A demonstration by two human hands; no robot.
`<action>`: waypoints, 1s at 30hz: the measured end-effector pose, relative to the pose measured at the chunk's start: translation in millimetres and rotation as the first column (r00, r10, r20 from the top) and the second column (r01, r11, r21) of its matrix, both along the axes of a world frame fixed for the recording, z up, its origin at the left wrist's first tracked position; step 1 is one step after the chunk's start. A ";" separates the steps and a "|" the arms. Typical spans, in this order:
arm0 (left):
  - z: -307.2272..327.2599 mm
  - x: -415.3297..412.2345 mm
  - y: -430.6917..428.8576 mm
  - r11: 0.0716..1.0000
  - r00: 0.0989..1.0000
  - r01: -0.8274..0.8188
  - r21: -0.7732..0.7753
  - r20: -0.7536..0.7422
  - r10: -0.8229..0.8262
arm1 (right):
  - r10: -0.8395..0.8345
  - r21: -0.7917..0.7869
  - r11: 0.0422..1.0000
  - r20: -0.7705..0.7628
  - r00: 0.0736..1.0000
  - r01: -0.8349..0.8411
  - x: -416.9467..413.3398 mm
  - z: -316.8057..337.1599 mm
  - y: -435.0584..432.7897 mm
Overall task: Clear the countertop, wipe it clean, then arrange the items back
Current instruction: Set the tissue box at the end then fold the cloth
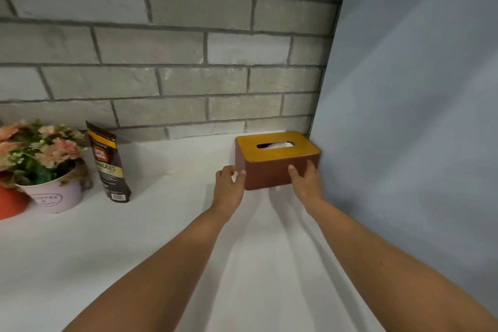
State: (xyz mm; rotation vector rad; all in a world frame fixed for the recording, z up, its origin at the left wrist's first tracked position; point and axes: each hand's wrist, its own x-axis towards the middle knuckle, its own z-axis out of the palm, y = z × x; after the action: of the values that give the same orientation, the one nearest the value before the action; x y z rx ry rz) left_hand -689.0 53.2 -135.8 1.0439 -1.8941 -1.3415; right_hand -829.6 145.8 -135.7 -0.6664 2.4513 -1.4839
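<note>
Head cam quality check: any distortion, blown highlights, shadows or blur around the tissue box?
Head view: wide-angle warp bows the brick wall courses and the right wall edge; the white countertop is near blown out, with soft streaked shadows fanning toward the camera; tissue box crisp, brown pouch print partly legible, no obvious motion blur.

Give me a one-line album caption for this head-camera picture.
Left hand and right hand hold a wooden tissue box in the white countertop corner.
</note>
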 end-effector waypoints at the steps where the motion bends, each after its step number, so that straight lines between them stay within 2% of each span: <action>1: 0.0 -7.5 -0.3 1.000 1.000 -0.012 0.012 0.004 0.011 | -0.016 -0.017 1.000 0.027 1.000 0.016 -8.6 -1.1 0.0; 4: 0.7 -25.9 -3.1 0.998 0.999 -0.039 0.041 0.011 0.038 | -0.074 -0.053 0.995 0.086 0.994 0.079 -30.0 -7.5 -3.5; 10: -0.8 -50.3 -11.2 0.997 0.998 -0.048 0.054 -0.027 0.050 | -0.110 -0.156 0.980 0.108 0.988 0.127 -54.2 -12.3 -15.3; 13: 0.5 -56.8 -10.3 0.997 0.997 -0.036 0.075 -0.064 0.041 | -0.094 -0.214 0.969 0.146 0.985 0.125 -61.8 -17.2 -20.4; 20: -8.2 -64.1 -11.7 0.974 0.987 0.006 0.227 -0.156 0.031 | -0.027 -0.393 0.908 0.288 0.957 0.144 -66.9 -21.8 -23.1; 25: -5.9 -53.8 -15.9 0.965 0.983 -0.039 0.258 -0.165 0.083 | -0.018 -0.416 0.897 0.304 0.952 0.150 -50.9 -16.5 -26.1; 30: 0.2 -19.6 -25.1 0.973 0.981 -0.100 0.208 -0.143 0.131 | 0.052 -0.421 0.904 0.287 0.957 0.077 -18.1 -19.3 -36.0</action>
State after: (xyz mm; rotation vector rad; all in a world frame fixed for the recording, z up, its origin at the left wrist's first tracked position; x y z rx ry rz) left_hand -708.5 28.1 -135.6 1.0946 -1.5849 -1.5226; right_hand -847.6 109.8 -155.0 -0.4556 1.9266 -1.9932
